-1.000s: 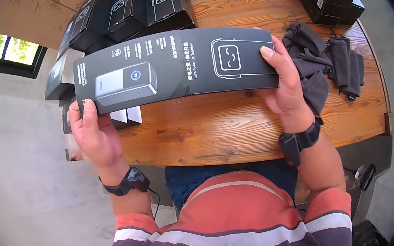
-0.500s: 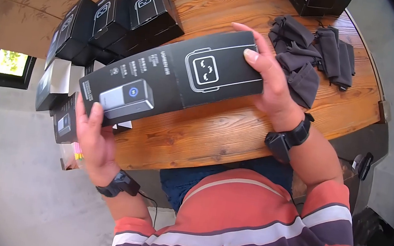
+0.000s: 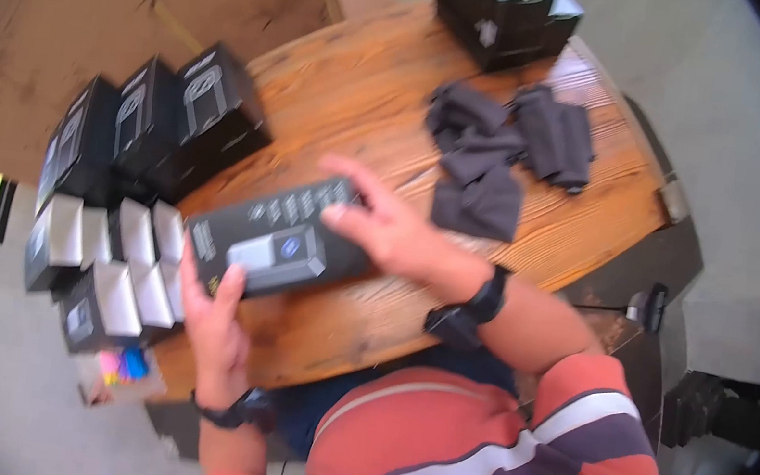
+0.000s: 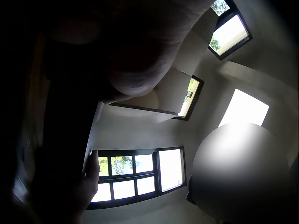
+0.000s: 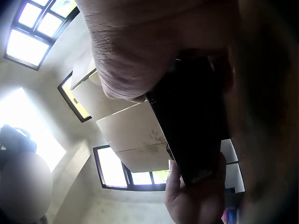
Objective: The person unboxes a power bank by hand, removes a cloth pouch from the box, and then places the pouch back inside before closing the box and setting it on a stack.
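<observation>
A black printed box (image 3: 276, 252) with a picture of a grey device is held between both hands over the table's near left part. My left hand (image 3: 222, 327) grips its left end, thumb on the printed face. Round the right end my right hand (image 3: 395, 235) is curled, thumb on top. In the right wrist view the box (image 5: 191, 116) is a dark slab between the right hand (image 5: 140, 46) and the left hand (image 5: 196, 200). The left wrist view shows the left hand (image 4: 145, 56) beside the dark box; its fingertips are hidden there.
Several black boxes (image 3: 148, 122) stand at the table's left, near open boxes with white flaps (image 3: 119, 298). Grey cloth pouches (image 3: 478, 198) lie on the wooden table (image 3: 362, 89). More black boxes (image 3: 496, 30) stand at the far edge. Colourful items (image 3: 124, 365) sit at the near left corner.
The head view has shifted and turned. Both hands are closer together, with the box lower in view. Its outlined-drawing part no longer shows, and more white-flapped boxes are visible.
</observation>
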